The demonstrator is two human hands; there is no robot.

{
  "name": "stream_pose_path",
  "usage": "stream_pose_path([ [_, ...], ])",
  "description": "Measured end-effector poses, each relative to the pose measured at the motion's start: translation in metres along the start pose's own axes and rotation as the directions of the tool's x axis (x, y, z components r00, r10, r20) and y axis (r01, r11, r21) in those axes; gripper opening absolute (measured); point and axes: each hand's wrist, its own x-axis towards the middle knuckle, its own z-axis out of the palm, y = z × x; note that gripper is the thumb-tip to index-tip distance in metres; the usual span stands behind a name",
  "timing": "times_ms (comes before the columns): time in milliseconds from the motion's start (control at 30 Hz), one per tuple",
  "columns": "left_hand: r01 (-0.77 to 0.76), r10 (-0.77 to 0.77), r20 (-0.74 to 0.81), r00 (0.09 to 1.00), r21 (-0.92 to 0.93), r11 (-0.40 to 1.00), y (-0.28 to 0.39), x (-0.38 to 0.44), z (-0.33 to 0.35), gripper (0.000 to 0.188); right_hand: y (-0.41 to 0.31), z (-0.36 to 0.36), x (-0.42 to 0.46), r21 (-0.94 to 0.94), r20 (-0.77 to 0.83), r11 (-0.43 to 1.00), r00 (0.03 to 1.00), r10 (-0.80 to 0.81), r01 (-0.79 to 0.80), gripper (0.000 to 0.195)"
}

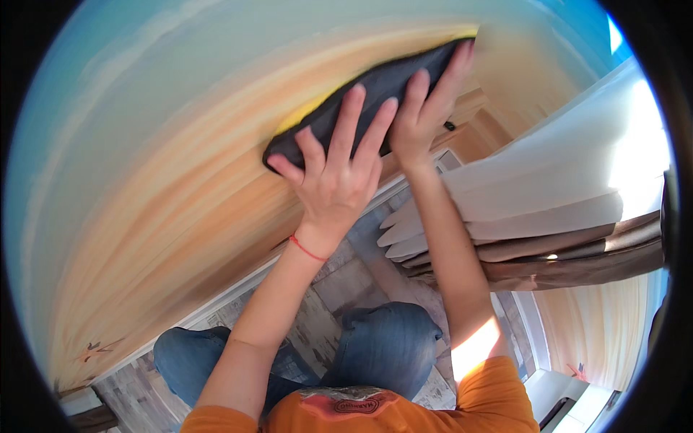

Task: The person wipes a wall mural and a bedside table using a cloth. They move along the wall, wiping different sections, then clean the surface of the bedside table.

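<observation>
A dark grey cloth (373, 92) with a yellow underside lies spread against a wall (178, 205) painted with a beach scene. My left hand (338, 173) presses it flat near its lower left, fingers spread. Further up and to the right, my right hand (417, 124) lies on the same cloth and holds it to the wall. A yellow edge shows along the cloth's upper left side. Blur softens the fingertips of both hands.
White sheer curtain (520, 178) and brown drape (568, 265) hang close by my right forearm. A white baseboard (216, 308) runs along the wall's foot above a wood-patterned floor (346, 281). My jeans-clad knees (387, 341) are below my arms. A small black object (449, 126) sits near my right wrist.
</observation>
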Motion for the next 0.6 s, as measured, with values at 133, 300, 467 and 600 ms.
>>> stream_pose_path([
  [133, -0.194, 0.194, 0.010, 0.981, 0.143, 0.971, 0.001, -0.010, 0.023, 0.055, 0.036, -0.004, -0.023, -0.076, -0.022, 0.997, 0.999, 0.025, -0.026, 0.067],
  [300, -0.457, 0.375, 0.322, 0.870, 0.235, 0.858, 0.008, -0.111, 0.050, 0.061, 0.081, -0.026, -0.188, -0.259, 0.059, 0.875, 0.897, 0.437, -0.409, 0.065],
  [467, -0.544, 0.449, 0.632, 0.632, -0.051, 0.837, -0.012, -0.217, 0.060, 0.061, 0.065, -0.045, -0.315, -0.316, 0.182, 0.510, 0.477, 0.860, -0.800, 0.061],
  [600, -0.461, 0.437, 0.794, 0.422, -0.227, 0.858, -0.020, -0.239, 0.038, 0.066, 0.033, -0.042, -0.340, -0.218, 0.139, 0.316, 0.291, 0.947, -0.924, 0.052],
])
